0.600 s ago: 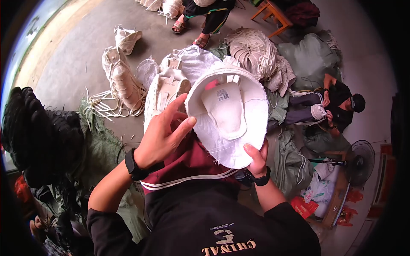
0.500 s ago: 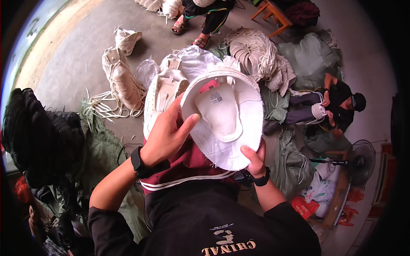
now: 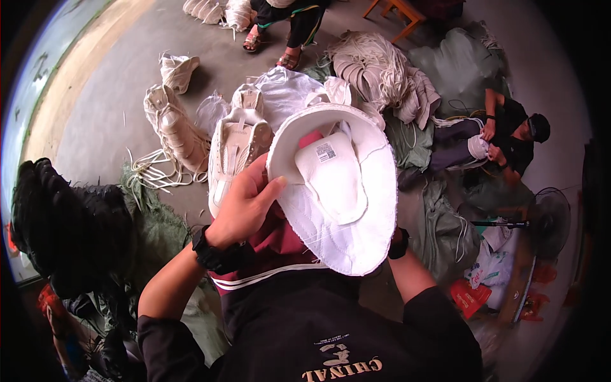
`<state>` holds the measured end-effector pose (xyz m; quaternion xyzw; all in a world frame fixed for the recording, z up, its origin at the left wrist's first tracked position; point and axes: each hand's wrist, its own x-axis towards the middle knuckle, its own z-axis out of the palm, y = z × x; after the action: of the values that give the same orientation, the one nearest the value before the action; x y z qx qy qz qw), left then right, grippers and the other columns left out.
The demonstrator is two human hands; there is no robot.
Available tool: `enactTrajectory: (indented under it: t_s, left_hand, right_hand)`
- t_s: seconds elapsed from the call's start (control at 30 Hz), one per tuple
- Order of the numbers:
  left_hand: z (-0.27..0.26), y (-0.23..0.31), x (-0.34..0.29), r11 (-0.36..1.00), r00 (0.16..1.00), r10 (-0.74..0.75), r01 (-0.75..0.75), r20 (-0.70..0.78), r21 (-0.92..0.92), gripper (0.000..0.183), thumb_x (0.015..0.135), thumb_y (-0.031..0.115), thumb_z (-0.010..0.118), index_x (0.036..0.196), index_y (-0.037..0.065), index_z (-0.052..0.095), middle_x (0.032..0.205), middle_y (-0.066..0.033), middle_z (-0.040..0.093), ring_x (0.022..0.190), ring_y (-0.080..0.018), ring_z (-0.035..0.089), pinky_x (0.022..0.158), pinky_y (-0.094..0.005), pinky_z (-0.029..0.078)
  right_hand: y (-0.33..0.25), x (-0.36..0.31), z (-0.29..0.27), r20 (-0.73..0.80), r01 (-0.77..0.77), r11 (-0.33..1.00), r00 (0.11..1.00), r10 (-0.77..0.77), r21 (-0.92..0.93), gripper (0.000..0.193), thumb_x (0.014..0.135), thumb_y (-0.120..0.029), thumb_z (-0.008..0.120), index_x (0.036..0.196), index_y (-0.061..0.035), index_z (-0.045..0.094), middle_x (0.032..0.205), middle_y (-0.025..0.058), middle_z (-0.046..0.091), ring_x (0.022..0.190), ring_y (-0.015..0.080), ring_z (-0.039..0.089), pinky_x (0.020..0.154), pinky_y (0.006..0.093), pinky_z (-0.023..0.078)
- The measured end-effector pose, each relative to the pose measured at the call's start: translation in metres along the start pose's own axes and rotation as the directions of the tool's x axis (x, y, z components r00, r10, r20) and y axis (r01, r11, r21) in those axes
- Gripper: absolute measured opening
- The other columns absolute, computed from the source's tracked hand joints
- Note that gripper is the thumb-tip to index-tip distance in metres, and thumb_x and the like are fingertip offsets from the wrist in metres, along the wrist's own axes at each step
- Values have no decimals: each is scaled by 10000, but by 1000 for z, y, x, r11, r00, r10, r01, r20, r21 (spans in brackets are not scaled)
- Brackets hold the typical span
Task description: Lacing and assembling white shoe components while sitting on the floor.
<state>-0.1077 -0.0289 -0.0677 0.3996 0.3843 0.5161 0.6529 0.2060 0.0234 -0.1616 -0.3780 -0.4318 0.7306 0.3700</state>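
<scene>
In front of me I hold a white shoe upper (image 3: 377, 219), its hollow inner side facing up and loose threads along its lower edge. A padded tongue (image 3: 330, 181) with a small printed label lies inside it. My left hand (image 3: 243, 205) is closed on the left edge, thumb on the inner side. Behind the lower right edge is my right hand (image 3: 399, 240); only its wrist and dark band show, its fingers are hidden. Beige and white shoe uppers (image 3: 238, 143) lie just beyond my left hand, over my dark red lap.
Tied bundles of beige uppers (image 3: 175, 130) stand on the floor at the left; a bigger pile (image 3: 372, 70) lies ahead. Black shoe parts (image 3: 63, 223) are heaped at far left. A seated person (image 3: 509, 137) works at the right, near green sacks (image 3: 439, 229) and a fan (image 3: 548, 223).
The upper has come a little nearer to me and turned. My right thumb, which lay on its inner side, has gone behind it. My left hand keeps its hold.
</scene>
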Motion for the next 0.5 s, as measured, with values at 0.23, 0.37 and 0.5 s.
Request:
enactTrajectory:
  t_s: [0.23,0.37,0.5]
  left_hand:
    - [19,-6,14,999,992,-32,28,122,34,410,991,116,503,1365,-27,413,1243,-60,568,1131,-108,511,1003,-293,392]
    - [21,-9,18,999,993,-18,13,114,39,405,992,120,500,1362,-25,419,1245,-52,565,1129,-103,508,1001,-288,392]
    - [26,-15,20,993,984,-119,118,133,16,361,976,82,500,1317,-26,455,1157,-42,600,1039,-83,533,934,-273,434]
  right_hand:
    - [-31,15,15,109,150,989,983,-149,-3,491,1002,-226,450,1429,-1,358,1352,110,496,1227,211,484,1071,360,371]
    - [-72,23,61,234,254,966,944,-234,-56,544,964,-214,528,1436,-8,354,1346,112,501,1215,202,497,1048,349,393]
    - [-92,19,75,196,156,982,972,-133,-107,531,955,-283,557,1387,-8,416,1298,99,522,1166,159,532,959,309,455]
